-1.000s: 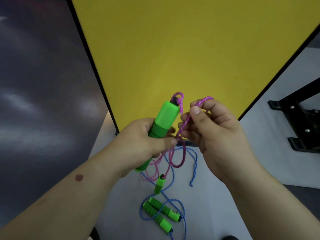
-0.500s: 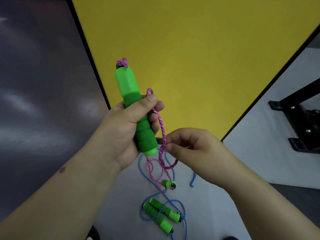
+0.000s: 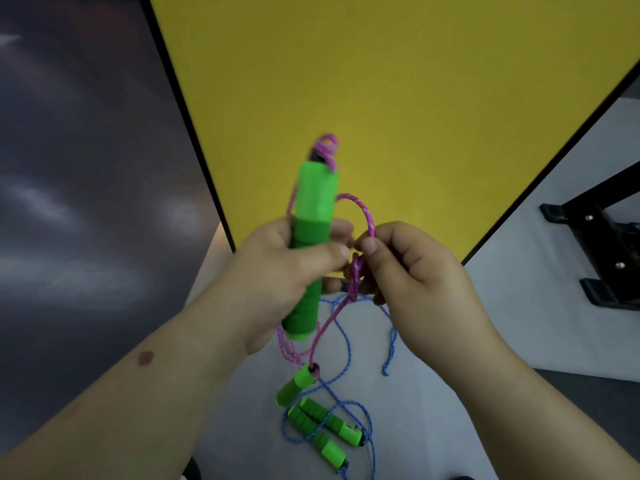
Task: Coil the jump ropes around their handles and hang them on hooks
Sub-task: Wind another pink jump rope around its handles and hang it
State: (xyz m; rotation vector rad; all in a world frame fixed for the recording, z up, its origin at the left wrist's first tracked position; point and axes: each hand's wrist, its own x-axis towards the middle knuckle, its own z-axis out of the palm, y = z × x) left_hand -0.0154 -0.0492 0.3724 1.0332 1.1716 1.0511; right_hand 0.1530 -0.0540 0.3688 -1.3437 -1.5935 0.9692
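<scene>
Left of everything, the left hand (image 3: 277,271) is gripping a green handle (image 3: 310,244) upright, fingers and thumb curled round its darker lower part. Above that hand, the pink rope (image 3: 360,216) is knotted at the handle's top, and one strand is running down the handle's far side. Just right of the handle, the rope is arching over in a loop and dropping into the right hand (image 3: 408,275), which is pinching it between thumb and fingers, close against the left thumb. Below both hands, the rope is hanging slack down to its second handle (image 3: 297,385), which is dangling or resting just over the pale floor (image 3: 467,323); I cannot tell which. Further below, a blue rope (image 3: 349,344) is lying loose on the floor with its own pair of green handles (image 3: 323,427) side by side.

Judging by this, the person is coiling the first rope, with few turns laid and most of the length hanging free. The next move is probably calling for the right hand to carry the loop round the handle and pull it snug while the left thumb is pinning each turn. No hooks are showing.
</scene>
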